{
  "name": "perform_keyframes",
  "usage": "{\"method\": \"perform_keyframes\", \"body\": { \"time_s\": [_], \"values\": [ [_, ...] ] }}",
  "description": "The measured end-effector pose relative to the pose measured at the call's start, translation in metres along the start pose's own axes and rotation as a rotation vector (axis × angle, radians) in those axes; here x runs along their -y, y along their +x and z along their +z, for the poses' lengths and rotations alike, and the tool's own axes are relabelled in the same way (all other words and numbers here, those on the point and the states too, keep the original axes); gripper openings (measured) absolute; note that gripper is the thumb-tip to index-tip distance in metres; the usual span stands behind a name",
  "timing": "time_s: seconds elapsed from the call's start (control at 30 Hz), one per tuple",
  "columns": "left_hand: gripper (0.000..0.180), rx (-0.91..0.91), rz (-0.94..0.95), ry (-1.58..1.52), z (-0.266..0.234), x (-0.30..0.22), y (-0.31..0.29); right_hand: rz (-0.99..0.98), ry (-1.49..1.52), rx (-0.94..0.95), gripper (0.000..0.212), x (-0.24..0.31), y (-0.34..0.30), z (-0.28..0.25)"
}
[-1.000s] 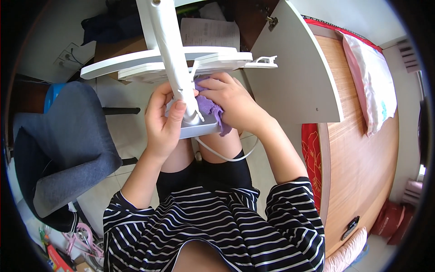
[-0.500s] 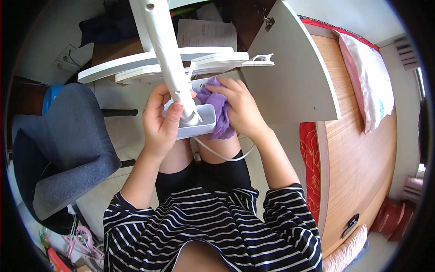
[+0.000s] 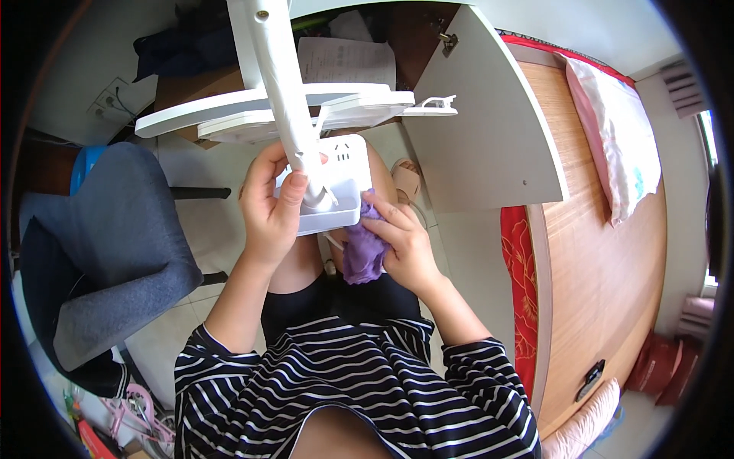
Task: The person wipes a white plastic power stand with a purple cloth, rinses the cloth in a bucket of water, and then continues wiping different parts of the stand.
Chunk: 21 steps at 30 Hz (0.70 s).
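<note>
My left hand [image 3: 269, 203] is closed around the lower end of the white pole [image 3: 284, 92] of a stand that looks like a desk lamp. Its white base [image 3: 353, 157] has power sockets in the top face and a shallow open tray [image 3: 325, 221] at the near side. A crumpled purple cloth [image 3: 364, 251] hangs from my right hand [image 3: 405, 243], pinched in its fingers beside the tray's right corner. The base sits above my thighs, and a white cable [image 3: 333, 241] shows below it.
White curved panels [image 3: 229, 107] lie across behind the pole. An open white cabinet door [image 3: 489, 130] stands to the right, beside a wooden bed board [image 3: 596, 260] with a pillow [image 3: 612, 138]. At left is a grey chair [image 3: 130, 237]. A pink bicycle [image 3: 138, 409] is at lower left.
My right hand has moved down and toward me with the purple cloth, off the base's far part, uncovering the sockets. My left hand keeps its hold on the pole.
</note>
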<state>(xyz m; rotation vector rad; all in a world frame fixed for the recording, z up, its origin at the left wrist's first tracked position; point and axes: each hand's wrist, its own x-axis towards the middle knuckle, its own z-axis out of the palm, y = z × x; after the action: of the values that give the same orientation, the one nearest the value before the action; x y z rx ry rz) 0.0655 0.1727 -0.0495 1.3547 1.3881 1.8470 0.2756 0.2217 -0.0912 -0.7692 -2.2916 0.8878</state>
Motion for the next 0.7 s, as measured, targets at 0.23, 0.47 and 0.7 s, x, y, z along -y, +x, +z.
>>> {"method": "perform_keyframes", "body": {
  "time_s": [0.23, 0.47, 0.7],
  "values": [
    [0.039, -0.016, 0.0, -0.011, 0.0, -0.003, -0.001, 0.469, 1.057, 0.072, 0.026, 0.006, -0.004, -0.035],
    [0.035, -0.014, -0.038, -0.104, -0.002, -0.005, -0.004, 0.322, 1.222, -0.538, 0.034, 0.048, 0.054, -0.075],
    [0.033, -0.021, -0.076, -0.045, -0.001, -0.008, -0.004, 0.075, 1.308, -0.688, 0.037, 0.063, 0.091, -0.059]
  ]
}}
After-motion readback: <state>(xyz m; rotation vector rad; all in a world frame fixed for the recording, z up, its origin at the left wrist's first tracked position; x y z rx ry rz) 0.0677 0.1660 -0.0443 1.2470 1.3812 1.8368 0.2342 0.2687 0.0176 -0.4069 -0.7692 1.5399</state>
